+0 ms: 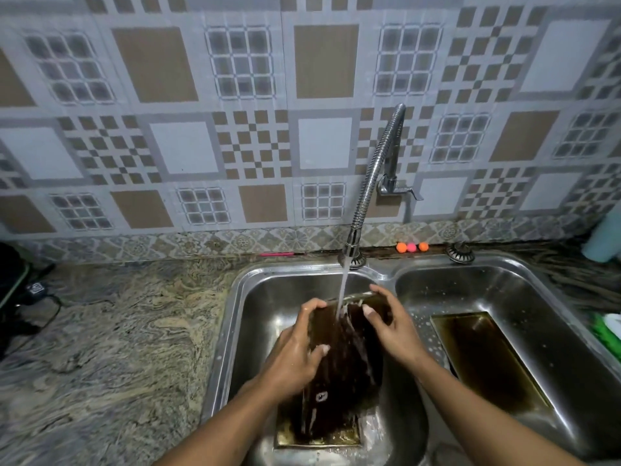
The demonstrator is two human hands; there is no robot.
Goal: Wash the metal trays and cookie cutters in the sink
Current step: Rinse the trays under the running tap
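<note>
Water from the flexible chrome tap (pixel 372 176) rinses a dark rectangular metal tray (pixel 346 375) tilted in the steel double sink's (pixel 255 314) left basin, left hand (pixel 295 358) and right hand (pixel 393 327) curled round its side edges. A second brownish metal tray (pixel 487 361) waits in the right basin and no cookie cutters show, so I'd say plenty is left.

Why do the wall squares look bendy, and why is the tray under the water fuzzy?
Head view: the wide-angle lens bends the wall tiles near the edges; the held tray and water stream are smeared by motion; the light is dim, with soft glare on the sink rim and faucet; the left hand and right hand look fairly sharp.
</note>
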